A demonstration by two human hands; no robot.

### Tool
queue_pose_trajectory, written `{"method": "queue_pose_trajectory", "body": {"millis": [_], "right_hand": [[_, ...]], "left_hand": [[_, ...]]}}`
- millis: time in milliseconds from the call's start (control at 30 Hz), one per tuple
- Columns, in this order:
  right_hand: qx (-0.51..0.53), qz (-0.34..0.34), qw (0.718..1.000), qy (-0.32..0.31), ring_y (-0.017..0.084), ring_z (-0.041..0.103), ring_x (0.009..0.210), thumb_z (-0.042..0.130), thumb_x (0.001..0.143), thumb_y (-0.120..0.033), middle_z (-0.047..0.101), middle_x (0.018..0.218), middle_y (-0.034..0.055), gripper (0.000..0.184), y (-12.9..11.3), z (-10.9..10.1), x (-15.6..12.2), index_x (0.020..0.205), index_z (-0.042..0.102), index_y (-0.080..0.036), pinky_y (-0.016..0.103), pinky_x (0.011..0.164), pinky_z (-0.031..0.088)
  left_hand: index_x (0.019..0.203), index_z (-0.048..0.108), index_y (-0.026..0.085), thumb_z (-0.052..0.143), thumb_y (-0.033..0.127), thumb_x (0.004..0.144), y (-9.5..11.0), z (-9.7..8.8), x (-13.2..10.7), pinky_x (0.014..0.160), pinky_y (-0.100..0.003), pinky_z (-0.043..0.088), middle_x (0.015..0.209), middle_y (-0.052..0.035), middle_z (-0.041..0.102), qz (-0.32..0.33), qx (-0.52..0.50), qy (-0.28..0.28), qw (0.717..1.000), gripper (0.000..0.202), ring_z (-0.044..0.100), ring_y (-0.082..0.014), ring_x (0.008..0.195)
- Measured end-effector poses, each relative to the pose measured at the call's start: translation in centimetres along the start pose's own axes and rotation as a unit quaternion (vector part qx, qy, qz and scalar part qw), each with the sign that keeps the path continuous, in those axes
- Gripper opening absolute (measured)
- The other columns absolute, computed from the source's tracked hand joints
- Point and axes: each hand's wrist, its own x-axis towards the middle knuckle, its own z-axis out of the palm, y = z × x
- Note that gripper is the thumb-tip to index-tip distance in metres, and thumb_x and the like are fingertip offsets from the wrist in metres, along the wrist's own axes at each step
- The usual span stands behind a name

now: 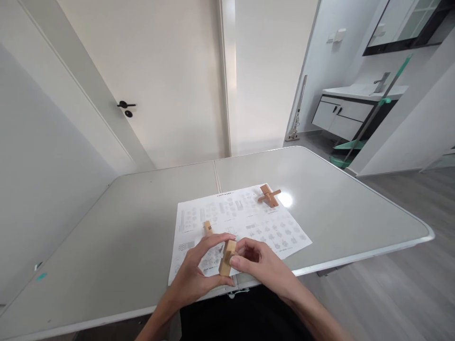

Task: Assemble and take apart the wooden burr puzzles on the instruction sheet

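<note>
Block (225,269), wooden: gripped at its two ends between thumb and fingers of the left hand (195,271), pinched at its side by the right hand (261,260); held over the sheet's near edge, its exact shape partly covered by fingers. Stick (207,226), notched, apparently wooden: seen just beyond the left hand, over the sheet (298,235), which is printed with grey diagrams. Cross (269,196), red-brown: placed at the sheet's far right corner. All are borne by a pale table (341,203).

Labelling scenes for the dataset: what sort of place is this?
Likely a home: a door with a black handle, a sink cabinet beyond, and a green-topped cleaning tool beside it.
</note>
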Motion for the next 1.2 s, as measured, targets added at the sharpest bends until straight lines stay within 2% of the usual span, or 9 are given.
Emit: {"method": "queue_pose_trajectory", "body": {"millis": [133, 267, 400, 633, 800, 933, 1033, 1200], "right_hand": [[-0.011, -0.002, 1.000, -0.025, 0.018, 0.055, 0.077, 0.073, 0.089, -0.061, 0.060, 0.078, 0.0002, 0.044, 0.1, -0.2, 0.3, 0.082, 0.062, -0.019, 0.031, 0.075, 0.043], [-0.008, -0.040, 0.999, -0.007, 0.017, 0.054, 0.070, 0.055, 0.098, -0.069, 0.056, 0.073, -0.0012, 0.052, 0.4, 0.7, 0.4, 0.079, 0.056, -0.021, 0.032, 0.073, 0.044], [-0.022, -0.067, 0.997, -0.003, 0.017, 0.052, 0.066, 0.055, 0.100, -0.064, 0.053, 0.065, -0.0038, 0.044, 0.9, 1.4, 0.1, 0.089, 0.056, -0.021, 0.030, 0.070, 0.043], [-0.109, -0.178, 0.977, 0.052, 0.016, 0.049, 0.069, 0.048, 0.108, -0.047, 0.055, 0.074, -0.0012, 0.037, 1.8, 2.2, 0.1, 0.083, 0.054, -0.021, 0.028, 0.068, 0.041], [-0.047, -0.171, 0.982, 0.060, 0.015, 0.047, 0.064, 0.047, 0.109, -0.047, 0.051, 0.070, -0.0029, 0.034, 2.6, 3.3, 0.2, 0.091, 0.059, -0.021, 0.027, 0.062, 0.039], [0.011, -0.174, 0.982, 0.077, 0.015, 0.046, 0.067, 0.046, 0.109, -0.048, 0.050, 0.073, -0.0023, 0.035, 3.1, 4.3, 0.3, 0.097, 0.063, -0.020, 0.027, 0.065, 0.041], [0.032, -0.168, 0.981, 0.094, 0.015, 0.045, 0.066, 0.047, 0.109, -0.049, 0.049, 0.072, -0.0027, 0.036, 3.4, 4.7, 0.4, 0.100, 0.065, -0.020, 0.027, 0.065, 0.040], [-0.005, -0.189, 0.971, 0.146, 0.014, 0.047, 0.061, 0.048, 0.109, -0.047, 0.050, 0.067, -0.0042, 0.032, 4.0, 4.4, 0.3, 0.108, 0.066, -0.020, 0.026, 0.061, 0.042]], "left_hand": [[0.142, 0.061, 0.037, 0.097, 0.036, 0.069, -0.2, 1.0, -0.3, 0.119, -0.048, 0.043, 0.142, -0.0066, 0.067, -0.062, -0.057, 0.002, 0.996, 0.080, 0.058, -0.0337, 0.135], [0.141, 0.063, 0.033, 0.093, 0.044, 0.074, -0.4, 2.6, -0.6, 0.120, -0.048, 0.041, 0.149, -0.0090, 0.061, -0.118, -0.181, 0.062, 0.975, 0.074, 0.052, -0.0374, 0.141], [0.148, 0.057, 0.029, 0.085, 0.058, 0.079, -0.2, 3.4, -0.9, 0.111, -0.049, 0.049, 0.151, -0.0142, 0.059, -0.157, -0.282, 0.103, 0.941, 0.080, 0.053, -0.0409, 0.140], [0.145, 0.062, 0.030, 0.088, 0.057, 0.076, 0.2, 3.7, -1.2, 0.103, -0.044, 0.054, 0.153, -0.0132, 0.058, -0.188, -0.347, 0.139, 0.908, 0.078, 0.053, -0.0395, 0.139], [0.145, 0.063, 0.033, 0.088, 0.063, 0.073, -0.1, 5.3, -1.2, 0.103, -0.042, 0.052, 0.156, -0.0109, 0.054, -0.193, -0.433, 0.191, 0.860, 0.082, 0.053, -0.0353, 0.137], [0.143, 0.064, 0.039, 0.082, 0.070, 0.074, 0.3, 6.4, -1.2, 0.104, -0.041, 0.052, 0.158, -0.0069, 0.051, -0.206, -0.475, 0.203, 0.831, 0.078, 0.057, -0.0313, 0.130], [0.142, 0.065, 0.038, 0.080, 0.073, 0.075, 0.6, 6.8, -1.2, 0.105, -0.041, 0.051, 0.157, -0.0071, 0.052, -0.200, -0.486, 0.205, 0.826, 0.077, 0.057, -0.0311, 0.129], [0.142, 0.065, 0.037, 0.086, 0.064, 0.074, 0.4, 6.9, -1.4, 0.101, -0.041, 0.053, 0.160, -0.0090, 0.050, -0.184, -0.460, 0.212, 0.842, 0.076, 0.061, -0.0320, 0.125]]}}
